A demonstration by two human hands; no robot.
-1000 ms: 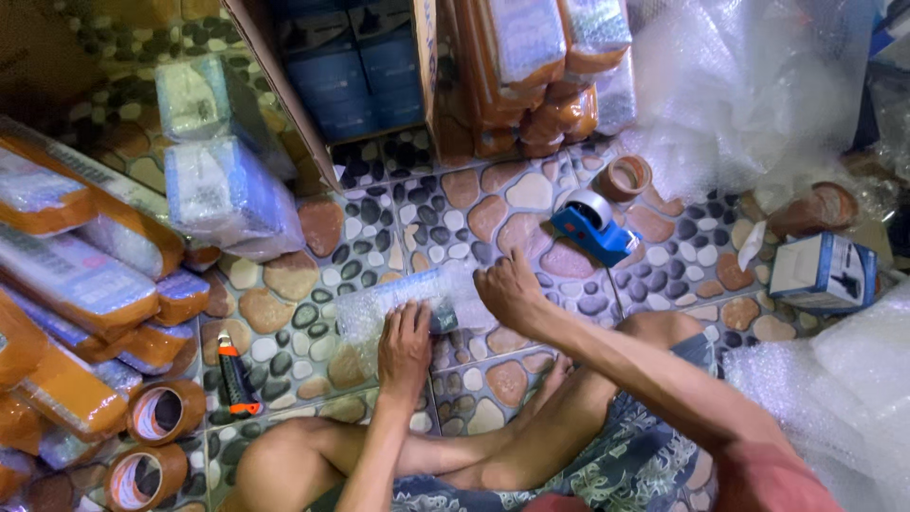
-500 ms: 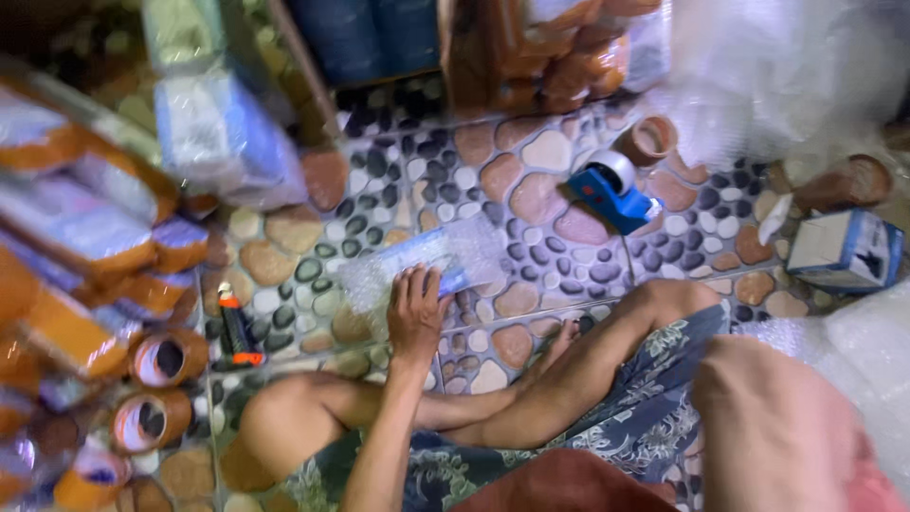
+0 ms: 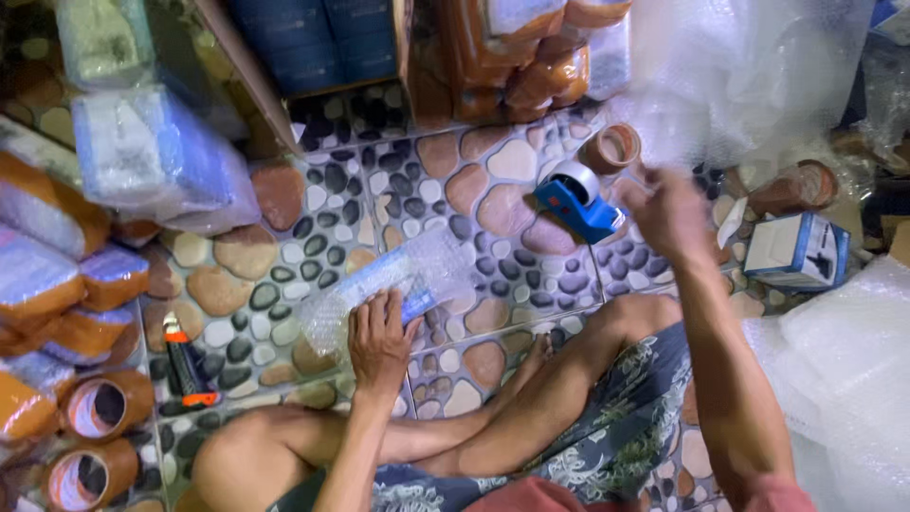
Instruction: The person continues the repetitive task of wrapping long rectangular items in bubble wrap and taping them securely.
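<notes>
My left hand presses flat on a long item wrapped in bubble wrap that lies on the pebble-patterned floor in front of my crossed legs. My right hand, blurred, is raised at the right, just beside a blue tape dispenser that sits on the floor. Nothing shows in it, and its fingers are too blurred to read. A small brown tape core lies just beyond the dispenser.
Orange-taped wrapped parcels pile up at the left, with brown tape rolls and an orange-black cutter near them. Bubble wrap sheets fill the right. A blue-white box stands at the right. Blue boxes at the top.
My right hand has left the wrapped item and moved up and right to the tape dispenser. My left hand stays on the wrapped item.
</notes>
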